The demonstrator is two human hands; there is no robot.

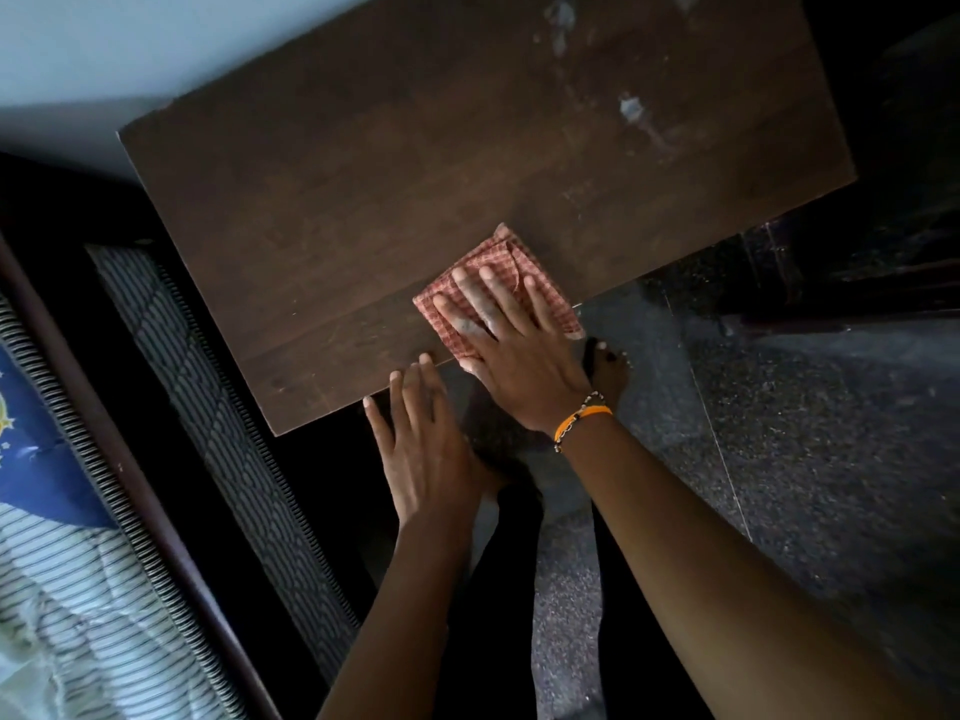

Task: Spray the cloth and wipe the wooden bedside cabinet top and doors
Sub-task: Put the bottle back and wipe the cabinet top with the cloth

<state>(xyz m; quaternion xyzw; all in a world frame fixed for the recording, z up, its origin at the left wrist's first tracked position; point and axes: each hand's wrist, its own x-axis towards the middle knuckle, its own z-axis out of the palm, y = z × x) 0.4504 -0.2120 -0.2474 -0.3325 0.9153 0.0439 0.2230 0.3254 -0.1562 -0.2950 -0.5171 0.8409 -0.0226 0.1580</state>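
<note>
Under the flat right hand [511, 350] lies a red-and-cream checked cloth [498, 288] on the dark brown cabinet top [415, 163], which shows pale grey smudges. An orange band [582, 419] rings that wrist. Floor [810, 418] speckled grey-black; bedding [78, 589] striped pale blue.

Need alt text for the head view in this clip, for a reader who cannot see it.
A person's right hand presses a folded red checked cloth flat on the near edge of a dark wooden cabinet top. The left hand hovers open by that edge. Pale smudges mark the far side.
</note>
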